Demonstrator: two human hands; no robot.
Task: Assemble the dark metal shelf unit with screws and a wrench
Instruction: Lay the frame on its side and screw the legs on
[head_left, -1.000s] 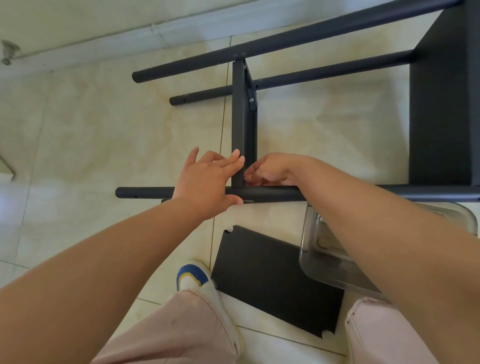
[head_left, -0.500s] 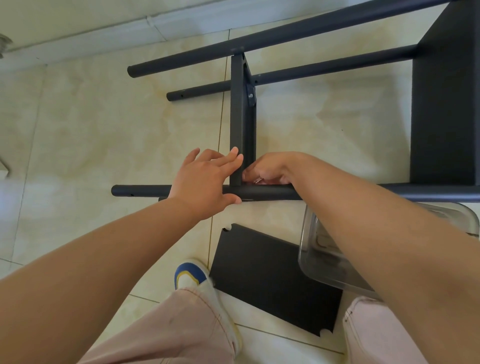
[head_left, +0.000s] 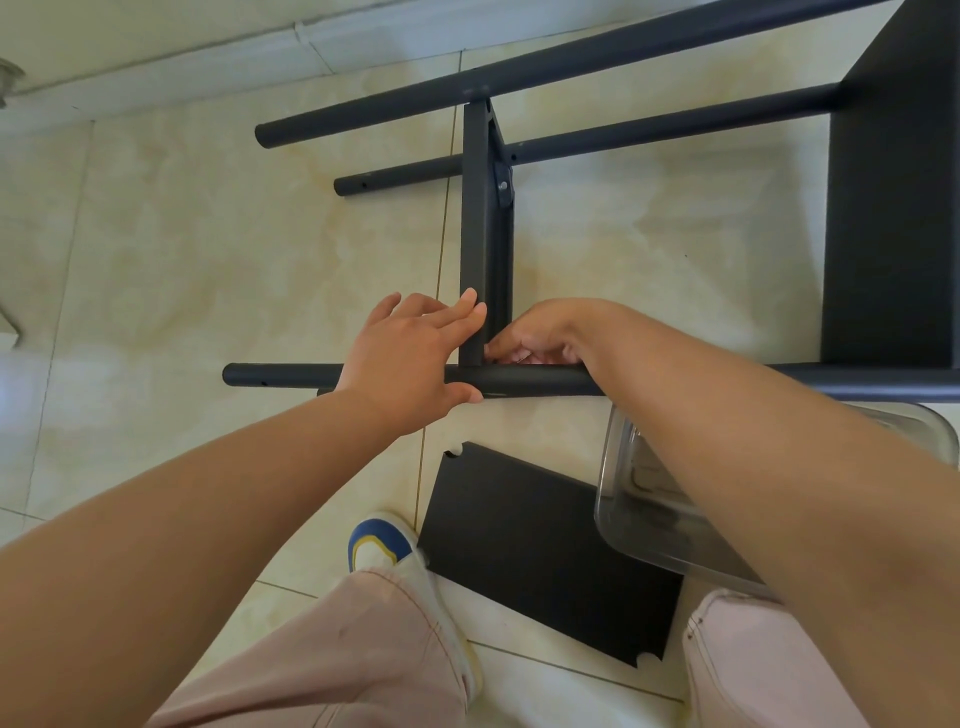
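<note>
The dark metal shelf unit lies on its side on the tiled floor. Its near pole (head_left: 291, 375) runs left to right, and a narrow cross panel (head_left: 480, 234) joins it to the far poles (head_left: 571, 65). My left hand (head_left: 410, 358) lies over the near pole with straight fingers pressed on the cross panel's left face. My right hand (head_left: 540, 338) is at the panel's right corner, fingers curled, pinching something small, apparently a screw, mostly hidden. No wrench is in view.
A wide dark shelf board (head_left: 893, 208) is fixed to the poles at the right. A loose dark panel (head_left: 519, 545) lies on the floor by my shoe (head_left: 379, 545). A clear plastic container (head_left: 649, 509) sits under my right forearm. A wall base (head_left: 208, 57) runs along the back.
Both hands have stayed at the joint. My right fingers have tucked a little closer into the corner; the view shifted slightly.
</note>
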